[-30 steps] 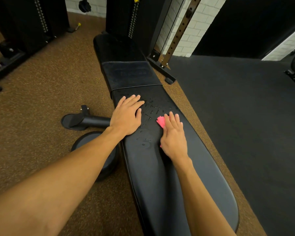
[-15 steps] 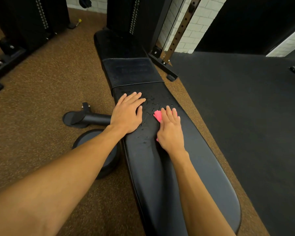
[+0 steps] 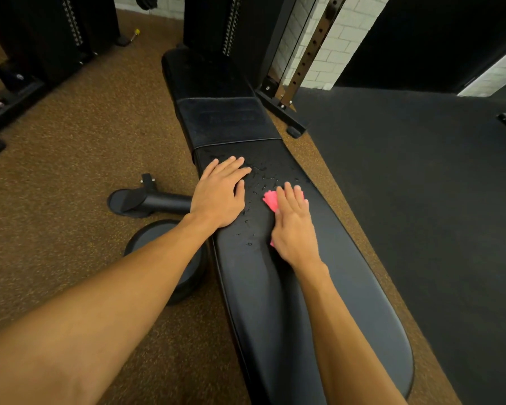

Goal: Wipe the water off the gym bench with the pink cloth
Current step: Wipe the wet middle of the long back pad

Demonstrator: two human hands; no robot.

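Both hands lie flat on the bench (image 3: 348, 287). The left hand (image 3: 219, 197) rests at its left edge, fingers straight and close together, holding nothing. The right hand (image 3: 294, 226) presses the cloth (image 3: 270, 200) onto the bench's middle with straight fingers, and pink shows beside them. Water (image 3: 257, 178) beads between the hands.

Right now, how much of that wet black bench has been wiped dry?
The near end of the black padded gym bench shows no drops, though whether it was wiped is unclear. The right hand presses the pink cloth flat on the pad; the left hand rests flat beside it. Left to do: the water droplets scattered between and beyond both hands.
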